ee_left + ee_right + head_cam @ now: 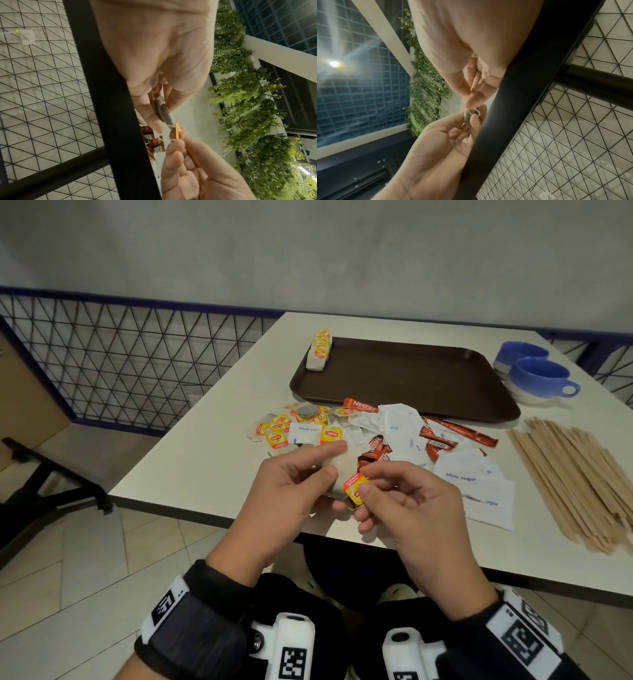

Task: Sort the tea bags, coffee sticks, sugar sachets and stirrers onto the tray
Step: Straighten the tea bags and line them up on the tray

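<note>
White table (205,446) holds Lipton tea bags (278,429), Nescafe sticks (363,406).

Both hands raised close together, left hand (291,491) & right hand (407,508) fingers curled, pinching.

I see two blue cups (534,374) touching on the white table (205,460), far right. A black wire-mesh fence (130,361) runs behind.

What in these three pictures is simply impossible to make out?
- Head view: how many tea bags are stacked on the tray; they overlap.
- Head view: most of the held tea bag, covered by the left hand.
- Wrist views: the tabletop, blocked by its black frame.
- Head view: the tag print, partly under the right hand.
</note>
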Demonstrator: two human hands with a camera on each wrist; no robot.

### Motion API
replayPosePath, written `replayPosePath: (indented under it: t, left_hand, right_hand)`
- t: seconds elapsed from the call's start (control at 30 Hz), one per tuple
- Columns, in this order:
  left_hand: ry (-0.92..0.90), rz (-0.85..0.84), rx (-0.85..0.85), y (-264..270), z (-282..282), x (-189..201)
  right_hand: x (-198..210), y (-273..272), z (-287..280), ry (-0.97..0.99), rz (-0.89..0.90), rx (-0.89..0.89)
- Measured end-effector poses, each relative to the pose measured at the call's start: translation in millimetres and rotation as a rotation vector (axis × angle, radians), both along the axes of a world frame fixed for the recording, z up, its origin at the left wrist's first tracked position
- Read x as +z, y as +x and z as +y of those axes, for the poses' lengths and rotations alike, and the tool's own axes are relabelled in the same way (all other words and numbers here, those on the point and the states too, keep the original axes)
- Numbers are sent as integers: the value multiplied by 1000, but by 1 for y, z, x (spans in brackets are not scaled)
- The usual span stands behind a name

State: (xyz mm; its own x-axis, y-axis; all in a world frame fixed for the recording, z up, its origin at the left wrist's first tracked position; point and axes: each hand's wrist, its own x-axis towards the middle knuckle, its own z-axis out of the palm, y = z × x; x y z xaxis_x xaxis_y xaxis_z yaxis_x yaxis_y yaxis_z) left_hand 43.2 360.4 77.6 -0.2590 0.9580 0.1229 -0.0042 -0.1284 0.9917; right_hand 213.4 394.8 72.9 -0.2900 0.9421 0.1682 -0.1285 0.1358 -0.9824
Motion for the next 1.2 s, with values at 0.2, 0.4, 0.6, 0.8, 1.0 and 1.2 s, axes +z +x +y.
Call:
replayPosePath:
  t: [0.2, 0.4, 0.6, 0.8, 1.0, 1.2]
  left_hand:
    - [28, -160, 13, -3, 3, -2]
    - [115, -426, 26, -6, 3, -2]
    - [119, -617, -41, -11, -3, 6]
    - [102, -632, -95, -14, -5, 5]
    - [102, -586, -125, -13, -5, 7]
    - [95, -547, -69, -9, -3, 6]
  right_hand:
    - [-2, 2, -15, -49, -35, 13]
    - [7, 7, -19, -209, -140, 191]
    - [16, 6, -20, -401, -47, 115]
    - [26, -2, -15, -589, 113, 115]
    - [19, 0, -23, -363, -67, 116]
    - [22, 3, -36, -75, -235, 90]
